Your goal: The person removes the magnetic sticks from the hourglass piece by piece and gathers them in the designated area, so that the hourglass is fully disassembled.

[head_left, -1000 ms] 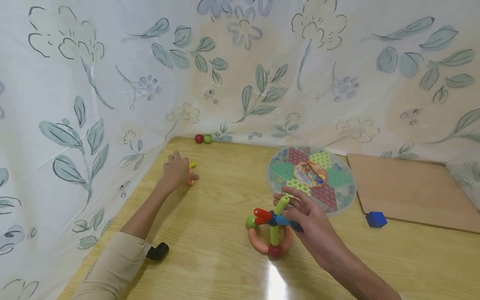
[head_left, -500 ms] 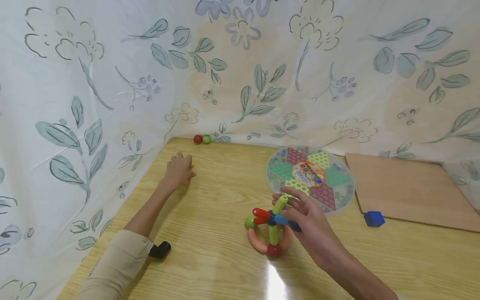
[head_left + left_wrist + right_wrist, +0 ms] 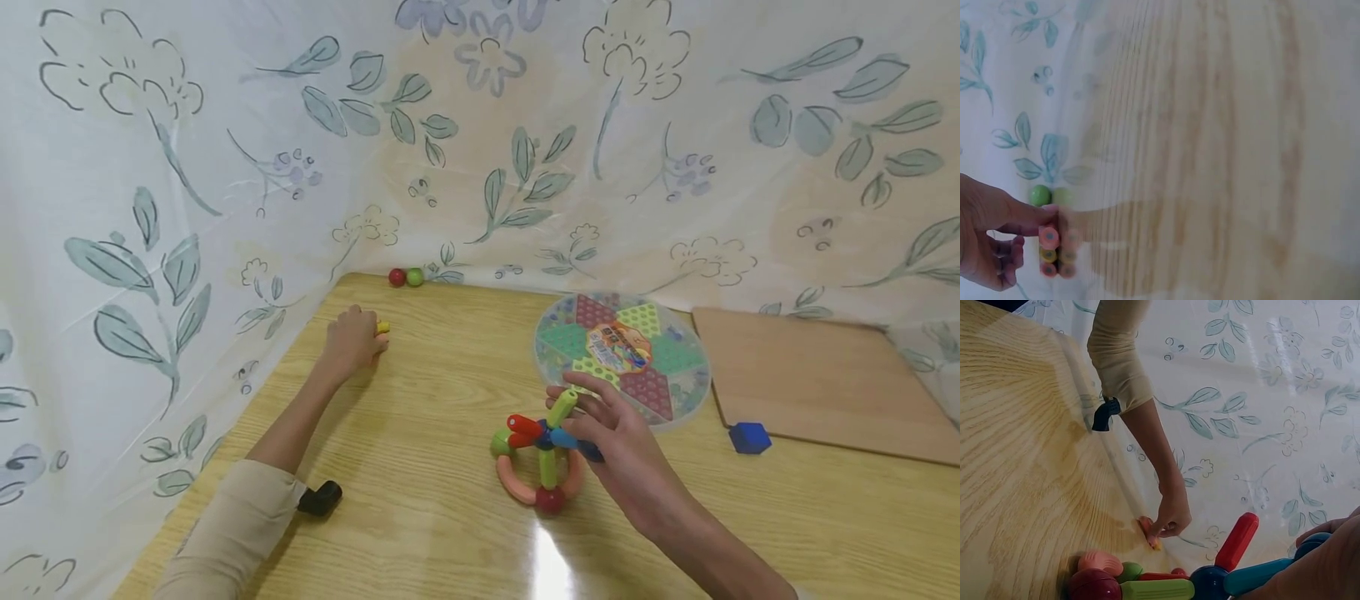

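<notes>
Sticks (image 3: 1048, 255) lie at the fingers of the left hand (image 3: 351, 343), grip unverifiable, near the far left corner of the table (image 3: 435, 375), well apart from the model (image 3: 548, 469) the right hand (image 3: 618, 446) holds.

The person wears a beige sleeve (image 3: 228, 529) on the left arm, plain in colour and loosely cut, with soft creases across the cloth. It ends partway down the left forearm (image 3: 300, 425), which is bare from there to the left hand (image 3: 351, 343). At the sleeve's edge sits a small black fitting (image 3: 321, 498), bent like an elbow, with smooth, rounded outlines; from the right wrist it looks dark, its finer details too dim to read. The right hand (image 3: 618, 442) and right forearm (image 3: 697, 533) are bare too.
</notes>
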Tool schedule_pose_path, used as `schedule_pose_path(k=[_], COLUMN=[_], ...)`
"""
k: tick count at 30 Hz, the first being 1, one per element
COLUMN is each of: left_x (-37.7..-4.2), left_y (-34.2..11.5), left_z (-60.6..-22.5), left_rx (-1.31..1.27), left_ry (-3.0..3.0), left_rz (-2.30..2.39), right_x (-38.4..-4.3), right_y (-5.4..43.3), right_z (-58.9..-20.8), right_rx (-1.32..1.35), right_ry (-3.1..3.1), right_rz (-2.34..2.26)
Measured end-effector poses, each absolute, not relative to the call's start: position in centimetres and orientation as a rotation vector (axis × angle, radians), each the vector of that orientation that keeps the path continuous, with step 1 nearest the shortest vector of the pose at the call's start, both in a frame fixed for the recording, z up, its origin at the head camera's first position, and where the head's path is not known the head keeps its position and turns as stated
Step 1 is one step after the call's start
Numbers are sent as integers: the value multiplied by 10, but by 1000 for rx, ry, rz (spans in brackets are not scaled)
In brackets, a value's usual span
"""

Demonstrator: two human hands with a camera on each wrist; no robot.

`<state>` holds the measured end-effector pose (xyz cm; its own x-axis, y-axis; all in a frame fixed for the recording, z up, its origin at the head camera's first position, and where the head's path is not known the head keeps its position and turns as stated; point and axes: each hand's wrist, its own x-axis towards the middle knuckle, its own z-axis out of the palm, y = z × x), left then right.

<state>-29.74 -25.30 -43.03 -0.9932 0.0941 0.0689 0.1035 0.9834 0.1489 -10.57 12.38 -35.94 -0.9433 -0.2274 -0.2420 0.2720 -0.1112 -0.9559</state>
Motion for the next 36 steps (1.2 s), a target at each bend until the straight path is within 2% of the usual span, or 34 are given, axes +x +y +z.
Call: schedule_pose_path(k=[4, 7, 9, 14, 18, 27, 36], left_x=[-300, -295, -287, -253, -230, -221, -215], left_y=[-249, -236, -220, -162, -124, -82, -73], left_z=[-433, -427, -417, -388, -379, -393, -393], left_rx=[-162, -305, -550, -1357, -1683, -1894, -1717], left_ry=[-3024, -2982, -2963, -2950, -2916, -2808, -2822], left_rz=[-259, -335, -472, -882, -1015, -1349, -1939], right_x=[-106, -107, -106, -107, -108, -109, -116], right_y=[124, 124, 124, 124, 120, 102, 89], right_z=[-358, -357, -356, -354, -354, -355, -356], right_rx=[52, 58, 59, 87, 108, 24, -77], right_ry=[1836, 1835, 1845, 1900, 1960, 2192, 2316], right_rz=[-2117, -2119, -2120, -2117, -2112, -2144, -2155])
